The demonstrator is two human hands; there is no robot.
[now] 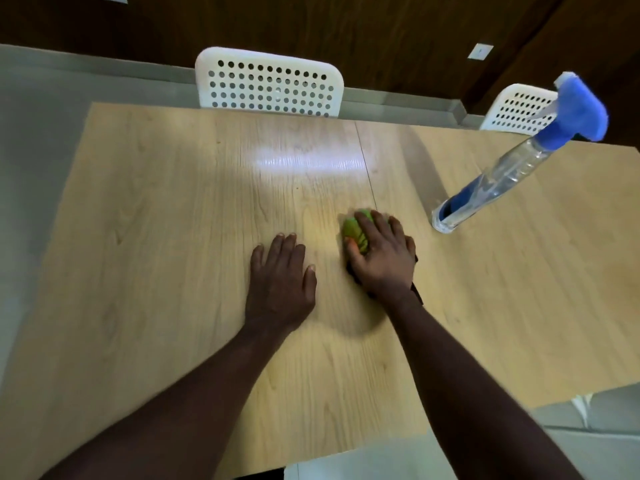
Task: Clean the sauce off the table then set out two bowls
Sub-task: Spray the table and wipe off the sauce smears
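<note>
Wipe step underway: right hand [382, 258] clenched on green sponge [356, 230] beside spray bottle [498, 183], left hand [280, 282] flat, empty on table [156, 237] (no bowls visible; fetch next).

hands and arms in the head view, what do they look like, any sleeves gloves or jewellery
Both arms are bare from the bottom edge of the picture to the wrists: no sleeves show. The left hand and the right hand wear no gloves, and no rings, watch or wristband can be seen. The left hand's short fingernails are visible. There are no markings on either forearm.
</note>
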